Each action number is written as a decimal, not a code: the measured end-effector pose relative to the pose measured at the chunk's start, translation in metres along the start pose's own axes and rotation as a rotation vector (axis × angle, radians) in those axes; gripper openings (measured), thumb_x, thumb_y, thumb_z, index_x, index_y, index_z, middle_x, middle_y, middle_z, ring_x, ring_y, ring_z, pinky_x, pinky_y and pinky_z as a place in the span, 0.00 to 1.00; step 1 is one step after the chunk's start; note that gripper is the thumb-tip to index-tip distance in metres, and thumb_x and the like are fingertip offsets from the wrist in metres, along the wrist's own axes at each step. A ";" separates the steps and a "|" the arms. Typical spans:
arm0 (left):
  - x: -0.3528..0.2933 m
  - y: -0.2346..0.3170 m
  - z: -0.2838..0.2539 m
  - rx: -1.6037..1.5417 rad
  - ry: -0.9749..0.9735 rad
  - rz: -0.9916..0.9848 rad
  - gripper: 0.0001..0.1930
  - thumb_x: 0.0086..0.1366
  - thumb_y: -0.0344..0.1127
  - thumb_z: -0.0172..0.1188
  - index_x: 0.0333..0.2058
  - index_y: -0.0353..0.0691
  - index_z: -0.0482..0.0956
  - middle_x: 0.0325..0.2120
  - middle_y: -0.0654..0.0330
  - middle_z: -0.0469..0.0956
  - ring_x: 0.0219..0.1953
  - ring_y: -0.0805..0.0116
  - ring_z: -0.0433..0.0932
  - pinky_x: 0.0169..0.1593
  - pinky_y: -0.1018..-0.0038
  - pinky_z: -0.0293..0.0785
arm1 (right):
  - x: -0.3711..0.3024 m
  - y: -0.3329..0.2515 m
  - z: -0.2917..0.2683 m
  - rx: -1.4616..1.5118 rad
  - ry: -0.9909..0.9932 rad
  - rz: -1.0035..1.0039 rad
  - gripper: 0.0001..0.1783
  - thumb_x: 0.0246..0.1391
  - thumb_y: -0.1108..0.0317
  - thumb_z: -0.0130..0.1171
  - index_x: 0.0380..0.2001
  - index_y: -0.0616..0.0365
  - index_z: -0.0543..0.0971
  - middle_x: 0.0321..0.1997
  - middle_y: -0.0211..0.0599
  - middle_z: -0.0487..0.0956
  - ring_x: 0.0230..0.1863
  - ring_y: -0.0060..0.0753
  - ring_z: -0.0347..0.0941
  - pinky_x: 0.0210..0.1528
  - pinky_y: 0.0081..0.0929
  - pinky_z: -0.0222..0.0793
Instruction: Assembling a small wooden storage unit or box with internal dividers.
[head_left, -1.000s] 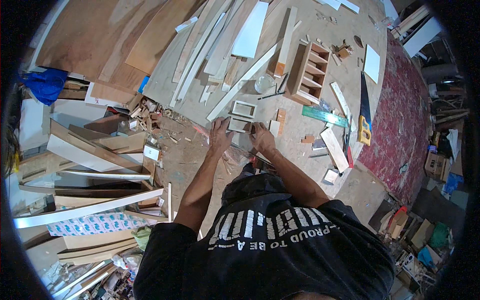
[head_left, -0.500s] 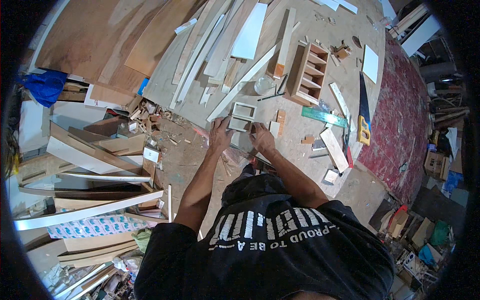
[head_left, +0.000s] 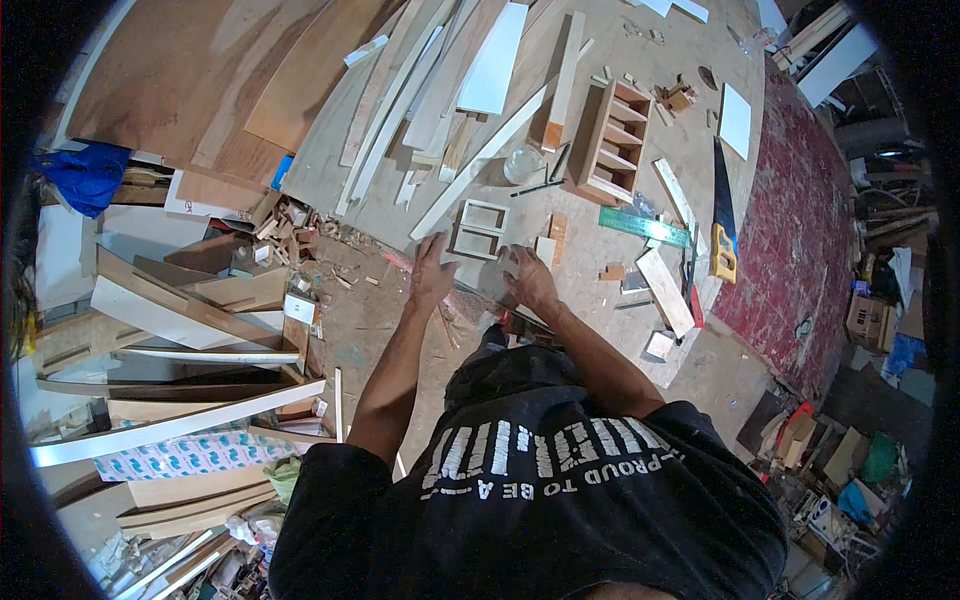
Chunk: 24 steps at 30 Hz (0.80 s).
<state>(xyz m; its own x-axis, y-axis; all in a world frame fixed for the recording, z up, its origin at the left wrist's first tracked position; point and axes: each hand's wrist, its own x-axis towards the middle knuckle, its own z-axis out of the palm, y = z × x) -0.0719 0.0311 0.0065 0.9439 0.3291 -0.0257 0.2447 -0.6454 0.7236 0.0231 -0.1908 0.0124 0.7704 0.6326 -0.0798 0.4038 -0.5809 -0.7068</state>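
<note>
Left hand (head_left: 430, 277) loosely spread, empty | right hand (head_left: 529, 279) half-curled, can't tell whether gripping | pale two-opening frame (head_left: 482, 230) just far of them, on counter (head_left: 590, 285), near side | I'd advise light, even side pressure, frame flat

Can't see either palm here: the left hand (head_left: 431, 272) and right hand (head_left: 530, 278) only show their backs, and whatever might sit under the right one's curled fingers is hidden. Both look a touch blurred too. Legs are mostly lost under the black shirt (head_left: 540, 520), which runs off the bottom edge. The plywood sheets (head_left: 190, 75) are cut off up top, same for some long strips (head_left: 390, 100). Those tiny metal bits (head_left: 645, 33) at the far end — too small to call. Right-side clutter (head_left: 900, 225) is murky, and the blue bundle (head_left: 90, 180) — bag or cloth, can't tell.
</note>
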 end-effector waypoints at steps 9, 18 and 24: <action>-0.120 -0.062 0.003 -0.003 0.321 -0.246 0.08 0.56 0.26 0.62 0.36 0.36 0.80 0.28 0.52 0.81 0.33 0.55 0.81 0.37 0.61 0.76 | -0.086 -0.010 -0.077 0.222 -0.317 0.293 0.25 0.51 0.61 0.66 0.50 0.65 0.77 0.45 0.54 0.80 0.45 0.55 0.78 0.49 0.42 0.74; -0.314 -0.111 0.069 0.251 -0.128 -0.897 0.17 0.62 0.49 0.60 0.36 0.39 0.82 0.40 0.47 0.81 0.42 0.48 0.81 0.47 0.57 0.76 | -0.142 0.028 -0.110 0.160 -0.494 0.197 0.22 0.53 0.60 0.67 0.46 0.64 0.79 0.40 0.50 0.82 0.40 0.43 0.80 0.42 0.36 0.75; -0.342 -0.093 0.135 0.643 -0.272 -0.601 0.16 0.62 0.49 0.58 0.31 0.42 0.83 0.38 0.47 0.82 0.41 0.46 0.81 0.44 0.58 0.78 | -0.168 0.083 -0.129 0.145 -0.430 0.119 0.22 0.54 0.59 0.66 0.47 0.64 0.79 0.40 0.52 0.83 0.37 0.45 0.82 0.40 0.36 0.77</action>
<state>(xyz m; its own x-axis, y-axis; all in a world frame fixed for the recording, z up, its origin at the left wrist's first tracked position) -0.3874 -0.1142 -0.1448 0.6179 0.6125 -0.4931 0.7101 -0.7039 0.0155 -0.0094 -0.4109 0.0579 0.5203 0.7387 -0.4285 0.2284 -0.6038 -0.7637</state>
